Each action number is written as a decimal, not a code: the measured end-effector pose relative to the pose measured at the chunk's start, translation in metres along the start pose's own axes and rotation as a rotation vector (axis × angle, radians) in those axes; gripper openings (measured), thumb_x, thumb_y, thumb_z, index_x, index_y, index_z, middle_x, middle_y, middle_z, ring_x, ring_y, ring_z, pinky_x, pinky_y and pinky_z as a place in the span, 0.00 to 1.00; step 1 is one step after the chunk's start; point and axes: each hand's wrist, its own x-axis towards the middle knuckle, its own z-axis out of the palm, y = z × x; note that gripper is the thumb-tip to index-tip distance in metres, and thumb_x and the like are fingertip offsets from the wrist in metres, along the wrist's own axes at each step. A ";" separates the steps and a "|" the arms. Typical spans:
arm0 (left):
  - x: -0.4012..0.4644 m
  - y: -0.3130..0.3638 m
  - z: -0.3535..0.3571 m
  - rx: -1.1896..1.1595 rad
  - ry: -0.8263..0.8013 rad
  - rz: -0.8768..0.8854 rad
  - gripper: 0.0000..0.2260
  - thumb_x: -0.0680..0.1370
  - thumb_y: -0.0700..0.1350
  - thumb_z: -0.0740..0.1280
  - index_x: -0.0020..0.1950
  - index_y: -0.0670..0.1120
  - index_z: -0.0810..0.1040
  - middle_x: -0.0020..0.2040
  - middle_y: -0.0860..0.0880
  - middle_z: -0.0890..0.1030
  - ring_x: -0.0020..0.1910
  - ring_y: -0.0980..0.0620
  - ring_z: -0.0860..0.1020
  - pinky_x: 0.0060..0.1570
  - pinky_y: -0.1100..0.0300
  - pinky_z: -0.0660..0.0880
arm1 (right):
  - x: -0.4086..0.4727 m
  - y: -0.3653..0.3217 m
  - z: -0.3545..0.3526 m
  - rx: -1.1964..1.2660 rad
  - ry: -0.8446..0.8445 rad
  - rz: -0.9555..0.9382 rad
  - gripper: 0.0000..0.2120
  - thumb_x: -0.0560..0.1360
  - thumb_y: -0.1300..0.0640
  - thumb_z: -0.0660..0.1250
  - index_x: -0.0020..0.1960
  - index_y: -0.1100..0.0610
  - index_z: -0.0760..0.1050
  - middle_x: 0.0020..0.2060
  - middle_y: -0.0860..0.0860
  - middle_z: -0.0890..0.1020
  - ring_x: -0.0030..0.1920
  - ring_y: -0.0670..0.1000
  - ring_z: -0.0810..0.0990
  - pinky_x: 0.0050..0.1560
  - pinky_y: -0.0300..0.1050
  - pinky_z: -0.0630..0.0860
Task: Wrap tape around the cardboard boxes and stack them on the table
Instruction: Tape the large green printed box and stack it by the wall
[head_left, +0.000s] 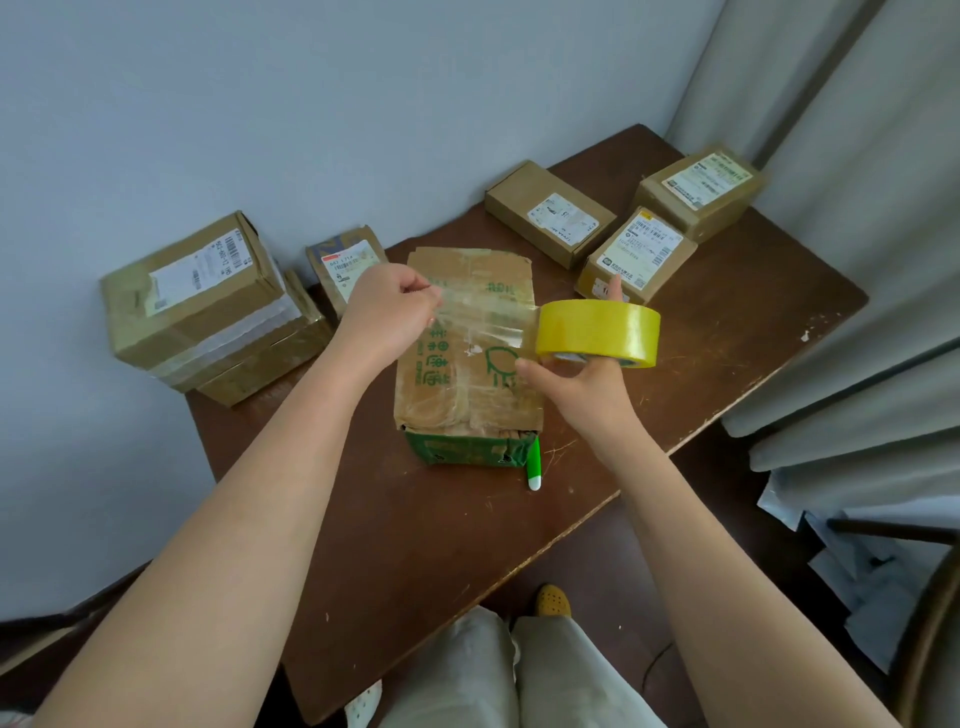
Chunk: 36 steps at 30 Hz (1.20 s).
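A worn cardboard box (467, 384) with green print lies in the middle of the brown table (727, 332). My right hand (587, 384) holds a yellow tape roll (597, 332) above the box's right side, fingers through its core. A clear strip of tape (483, 314) stretches from the roll leftward over the box. My left hand (389, 312) pinches the strip's free end above the box's left edge.
Two stacked taped boxes (208, 312) sit at the table's left end, a small box (345, 265) beside them. Three labelled boxes (550, 213) (636, 254) (701, 189) lie at the back right. A green-and-white cutter (534, 465) rests by the box. Curtains (857, 260) hang right.
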 end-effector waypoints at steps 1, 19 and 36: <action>-0.002 0.000 -0.001 -0.007 0.003 -0.007 0.10 0.80 0.42 0.63 0.42 0.44 0.81 0.43 0.45 0.83 0.38 0.52 0.78 0.58 0.46 0.78 | -0.002 -0.004 -0.002 0.088 0.031 0.013 0.43 0.74 0.56 0.76 0.78 0.41 0.54 0.53 0.47 0.82 0.54 0.44 0.82 0.58 0.41 0.78; -0.026 -0.014 0.011 0.166 0.174 0.060 0.13 0.83 0.41 0.60 0.46 0.35 0.79 0.42 0.37 0.81 0.34 0.52 0.74 0.33 0.64 0.65 | -0.017 -0.012 -0.004 0.283 0.575 0.016 0.44 0.67 0.44 0.78 0.73 0.26 0.56 0.63 0.52 0.75 0.67 0.54 0.72 0.65 0.46 0.74; -0.039 -0.077 0.010 0.173 0.312 -0.043 0.16 0.82 0.41 0.62 0.39 0.34 0.80 0.33 0.41 0.79 0.35 0.47 0.75 0.32 0.63 0.65 | -0.029 0.022 0.028 -0.239 0.513 -0.016 0.46 0.68 0.36 0.73 0.79 0.42 0.56 0.63 0.45 0.75 0.67 0.57 0.59 0.72 0.62 0.59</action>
